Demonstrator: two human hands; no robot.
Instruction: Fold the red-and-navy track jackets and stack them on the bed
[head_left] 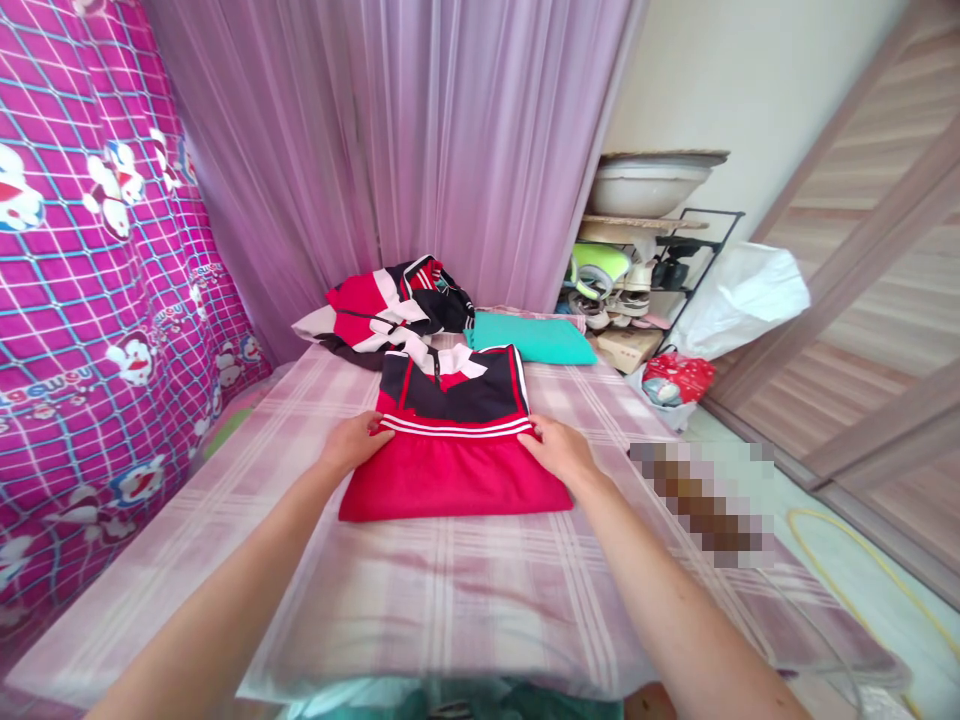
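Observation:
A red, black and white jacket [457,475] lies folded on the checked cloth, its collar pointing away from me. A striped ribbed hem runs across its middle, over the red part. At the left end of that hem, my left hand [354,442] pinches the edge between thumb and fingers. My right hand [559,448] grips the opposite end in the same way. Behind it lies a crumpled heap of red, white and black clothing [367,308], close to the jacket's collar. A folded turquoise cloth [532,338] rests to the right of that heap.
The pink-and-white checked cloth [420,600] covers the table. Purple curtains [465,150] hang behind it, and a pink patterned curtain [97,330] on the left. At right stand a shoe rack [679,290] with basins [649,185] on top, plastic bags [750,295] and wooden doors [862,250].

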